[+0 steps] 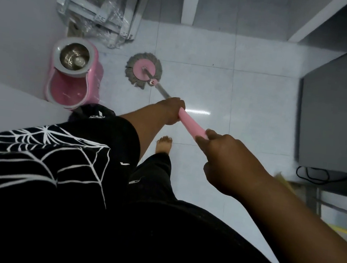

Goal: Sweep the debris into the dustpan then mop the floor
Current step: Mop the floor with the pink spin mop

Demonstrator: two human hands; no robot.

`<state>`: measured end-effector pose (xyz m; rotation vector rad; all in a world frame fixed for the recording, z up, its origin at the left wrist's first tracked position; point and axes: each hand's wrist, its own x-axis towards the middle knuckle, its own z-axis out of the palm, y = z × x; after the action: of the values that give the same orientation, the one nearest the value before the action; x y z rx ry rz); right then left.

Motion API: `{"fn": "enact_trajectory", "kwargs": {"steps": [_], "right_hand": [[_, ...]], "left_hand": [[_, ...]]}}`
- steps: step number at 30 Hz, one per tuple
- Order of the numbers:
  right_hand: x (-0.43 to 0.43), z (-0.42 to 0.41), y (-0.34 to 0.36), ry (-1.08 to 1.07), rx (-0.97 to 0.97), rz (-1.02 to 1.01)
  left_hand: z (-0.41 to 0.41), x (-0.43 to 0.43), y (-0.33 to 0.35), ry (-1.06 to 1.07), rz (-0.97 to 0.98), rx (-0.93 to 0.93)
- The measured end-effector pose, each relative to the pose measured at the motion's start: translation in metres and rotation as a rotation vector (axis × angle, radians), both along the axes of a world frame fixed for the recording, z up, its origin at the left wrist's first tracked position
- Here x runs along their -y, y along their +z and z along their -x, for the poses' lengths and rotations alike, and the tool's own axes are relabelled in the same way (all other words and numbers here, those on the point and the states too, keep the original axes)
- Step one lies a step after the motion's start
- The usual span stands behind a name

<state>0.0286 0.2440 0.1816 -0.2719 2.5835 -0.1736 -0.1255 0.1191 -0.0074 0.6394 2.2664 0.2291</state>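
Head view: mopping step seemingly in hand; left grip [172, 111] clenched low on the mop handle [191, 125], right grip [224, 160] clenched at its end; mop head [143, 70] flat on the floor [218, 88] near the bucket [97, 73]; next, probably steady strokes across bare tiles.

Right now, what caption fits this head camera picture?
The left hand and right hand grip the pink mop handle, mop head on the tiled floor beside a pink bucket.
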Motion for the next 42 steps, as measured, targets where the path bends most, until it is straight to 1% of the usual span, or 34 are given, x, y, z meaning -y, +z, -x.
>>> {"fn": "enact_trajectory", "kwargs": {"steps": [8, 11, 15, 19, 23, 24, 27, 29, 30, 34, 42], "right_hand": [[-0.005, -0.181, 0.029, -0.082, 0.025, -0.052], [-0.007, -0.235, 0.042, -0.113, 0.026, -0.066], [-0.002, -0.275, 0.053, -0.161, 0.043, -0.080], [0.019, -0.284, 0.052, -0.138, 0.048, -0.081], [0.039, -0.264, 0.054, -0.143, 0.018, -0.092], [0.042, -0.256, 0.053, -0.148, 0.009, -0.092], [0.050, -0.222, 0.049, -0.165, -0.001, -0.079], [0.057, -0.193, 0.044, -0.171, 0.021, -0.080], [0.061, -0.177, 0.041, -0.176, 0.028, -0.074], [0.068, -0.100, 0.030, -0.214, 0.021, -0.045], [0.071, 0.084, 0.025, -0.279, -0.064, -0.024]], "left_hand": [[-0.177, -0.026, 0.014, -0.135, -0.019, 0.012], [-0.228, -0.034, 0.020, -0.218, -0.006, 0.040], [-0.269, -0.036, 0.031, -0.323, 0.025, 0.048], [-0.274, -0.024, 0.028, -0.352, 0.077, 0.031], [-0.254, -0.006, 0.020, -0.360, 0.013, -0.032], [-0.249, -0.002, 0.021, -0.345, 0.005, -0.011], [-0.219, 0.006, 0.020, -0.202, -0.029, 0.085], [-0.189, 0.013, 0.014, -0.192, -0.098, 0.051], [-0.171, 0.019, 0.015, -0.184, -0.129, 0.022], [-0.092, 0.027, 0.002, -0.101, -0.154, 0.034], [0.093, 0.027, -0.007, -0.085, -0.157, 0.031]]}}
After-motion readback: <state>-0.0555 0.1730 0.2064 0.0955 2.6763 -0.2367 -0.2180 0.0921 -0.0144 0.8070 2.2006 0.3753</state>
